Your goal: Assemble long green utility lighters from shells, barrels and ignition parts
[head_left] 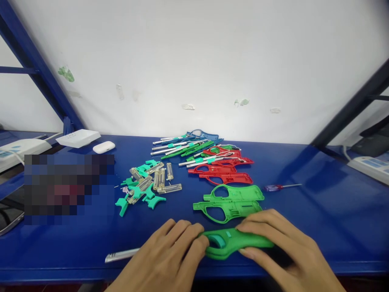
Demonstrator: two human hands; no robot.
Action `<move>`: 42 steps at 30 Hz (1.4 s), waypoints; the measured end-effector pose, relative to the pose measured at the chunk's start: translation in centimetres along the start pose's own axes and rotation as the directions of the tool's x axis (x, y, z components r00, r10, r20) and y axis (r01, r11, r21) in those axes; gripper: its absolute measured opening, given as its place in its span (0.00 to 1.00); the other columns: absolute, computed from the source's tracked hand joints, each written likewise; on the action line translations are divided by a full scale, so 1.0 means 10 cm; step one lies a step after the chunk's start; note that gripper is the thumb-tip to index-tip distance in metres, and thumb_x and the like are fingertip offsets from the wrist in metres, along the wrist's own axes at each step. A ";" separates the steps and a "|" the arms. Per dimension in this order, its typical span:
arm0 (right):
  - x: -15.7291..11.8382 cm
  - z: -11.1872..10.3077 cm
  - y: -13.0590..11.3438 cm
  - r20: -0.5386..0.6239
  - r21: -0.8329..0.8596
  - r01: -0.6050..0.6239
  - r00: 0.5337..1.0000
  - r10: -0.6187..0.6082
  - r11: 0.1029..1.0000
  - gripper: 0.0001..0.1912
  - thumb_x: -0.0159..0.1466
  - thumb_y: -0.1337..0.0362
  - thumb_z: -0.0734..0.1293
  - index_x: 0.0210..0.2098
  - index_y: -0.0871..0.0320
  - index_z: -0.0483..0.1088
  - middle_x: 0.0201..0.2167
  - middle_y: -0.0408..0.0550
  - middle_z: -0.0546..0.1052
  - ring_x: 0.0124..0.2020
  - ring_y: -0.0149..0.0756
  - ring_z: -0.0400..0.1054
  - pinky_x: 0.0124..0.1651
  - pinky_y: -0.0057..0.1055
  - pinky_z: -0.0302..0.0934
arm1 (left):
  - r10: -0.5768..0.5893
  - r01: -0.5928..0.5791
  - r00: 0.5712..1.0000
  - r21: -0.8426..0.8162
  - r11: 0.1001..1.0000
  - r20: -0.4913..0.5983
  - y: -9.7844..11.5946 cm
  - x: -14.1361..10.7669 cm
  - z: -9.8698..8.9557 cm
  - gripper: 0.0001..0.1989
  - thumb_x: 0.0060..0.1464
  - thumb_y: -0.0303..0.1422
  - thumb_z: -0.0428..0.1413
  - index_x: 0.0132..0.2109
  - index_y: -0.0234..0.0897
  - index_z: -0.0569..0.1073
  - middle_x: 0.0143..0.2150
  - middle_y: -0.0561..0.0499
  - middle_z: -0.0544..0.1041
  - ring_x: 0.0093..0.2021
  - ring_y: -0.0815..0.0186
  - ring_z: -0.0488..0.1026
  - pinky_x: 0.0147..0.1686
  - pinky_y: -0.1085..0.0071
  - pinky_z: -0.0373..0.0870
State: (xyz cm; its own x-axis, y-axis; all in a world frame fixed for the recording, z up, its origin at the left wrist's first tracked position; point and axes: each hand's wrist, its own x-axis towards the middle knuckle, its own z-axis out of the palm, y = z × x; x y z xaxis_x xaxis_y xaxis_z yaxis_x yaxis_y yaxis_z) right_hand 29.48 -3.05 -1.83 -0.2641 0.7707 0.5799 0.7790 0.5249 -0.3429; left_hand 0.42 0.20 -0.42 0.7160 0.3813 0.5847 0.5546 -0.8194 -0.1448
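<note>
A green long-necked gas lighter (240,242) lies across both hands at the front edge of the table, its silver tube pointing left. Around its neck end, my left hand (170,253) is closed, hiding where tube and body meet. My right hand (279,245) pinches the handle end between thumb and fingers. A teal trigger (218,241) shows inside the lighter's loop. Just behind are two open green shell halves (231,200), their hollow insides facing up.
Teal triggers (155,201) and clear fuel tanks (169,188) lie heaped left of centre. Red shell halves (226,177) and silver-tubed parts (170,146) spread behind. A purple screwdriver (273,187) lies right; a white case (103,147) and a phone (12,209) lie left.
</note>
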 end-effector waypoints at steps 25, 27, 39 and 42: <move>-0.04 -0.01 0.01 0.077 -0.007 -0.129 0.989 0.130 0.992 0.18 0.67 0.45 0.78 0.53 0.34 0.76 0.48 0.30 0.85 0.50 0.30 0.82 0.55 0.19 0.74 | -0.055 0.074 0.993 -0.188 0.979 0.105 -0.06 -0.18 0.04 0.17 0.79 0.25 0.42 0.62 0.42 0.72 0.63 0.52 0.82 0.60 0.63 0.82 0.62 0.64 0.77; -0.02 -0.01 0.00 0.101 0.006 -0.142 0.985 0.141 0.990 0.18 0.66 0.46 0.79 0.53 0.35 0.76 0.48 0.31 0.85 0.50 0.31 0.82 0.55 0.20 0.74 | -0.067 0.083 0.993 -0.190 0.978 0.093 -0.05 -0.19 0.03 0.20 0.78 0.22 0.42 0.62 0.43 0.73 0.63 0.53 0.82 0.61 0.65 0.81 0.65 0.66 0.75; -0.03 -0.01 0.01 0.065 0.002 -0.156 0.986 0.156 0.988 0.19 0.65 0.48 0.79 0.54 0.39 0.79 0.48 0.38 0.87 0.49 0.40 0.84 0.50 0.30 0.80 | -0.274 0.262 0.961 -0.237 0.936 -0.020 -0.09 -0.29 0.16 0.23 0.71 0.17 0.45 0.61 0.45 0.73 0.57 0.53 0.84 0.55 0.69 0.84 0.59 0.74 0.79; -0.02 0.01 0.01 0.037 -0.008 -0.151 0.988 0.151 0.989 0.21 0.65 0.46 0.79 0.55 0.38 0.78 0.48 0.36 0.87 0.47 0.39 0.84 0.49 0.29 0.80 | -0.287 0.278 0.958 -0.263 0.924 0.008 -0.08 -0.30 0.15 0.21 0.73 0.20 0.45 0.61 0.45 0.72 0.56 0.54 0.85 0.53 0.69 0.85 0.59 0.73 0.79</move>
State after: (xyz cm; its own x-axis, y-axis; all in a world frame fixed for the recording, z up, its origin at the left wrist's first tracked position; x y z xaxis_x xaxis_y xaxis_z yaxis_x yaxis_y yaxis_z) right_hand 29.54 -3.11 -2.00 -0.1643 0.8538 0.4940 0.8143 0.4000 -0.4205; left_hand -1.55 0.39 -3.29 0.5305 0.6036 0.5952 0.6000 -0.7633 0.2393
